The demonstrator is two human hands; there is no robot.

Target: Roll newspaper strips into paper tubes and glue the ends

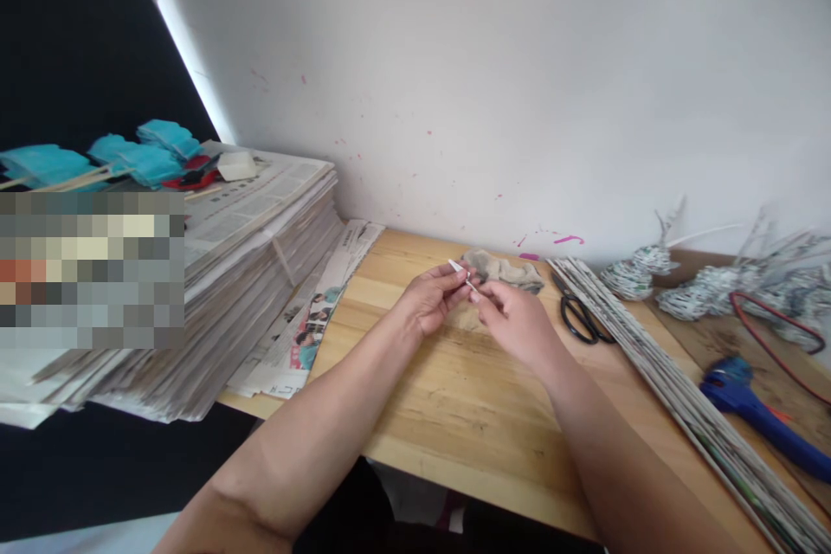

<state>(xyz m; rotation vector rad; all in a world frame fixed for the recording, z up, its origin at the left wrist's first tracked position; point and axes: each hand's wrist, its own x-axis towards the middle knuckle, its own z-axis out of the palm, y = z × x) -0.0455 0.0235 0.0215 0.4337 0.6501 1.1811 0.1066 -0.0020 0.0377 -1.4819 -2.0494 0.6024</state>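
Observation:
Over the wooden table, my left hand (429, 296) pinches a small white piece (455, 266), which looks like paper, between thumb and fingers. My right hand (510, 312) is closed at the fingertips on the lower end of the same thin piece, close to my left fingers. Most of it is hidden by the fingers. Just behind my hands a crumpled grey-beige cloth (510, 270) lies against the wall. Black-handled scissors (576, 320) rest to the right of my right hand, partly under a bundle of long paper sticks (675, 398).
Tall newspaper stacks (260, 264) stand at the left, with blue packets (152, 157) on top. A loose newspaper sheet (308, 325) lies beside them. Woven paper figures (640, 271), a blue glue gun (759, 411) and its red-black cord (766, 320) are at the right.

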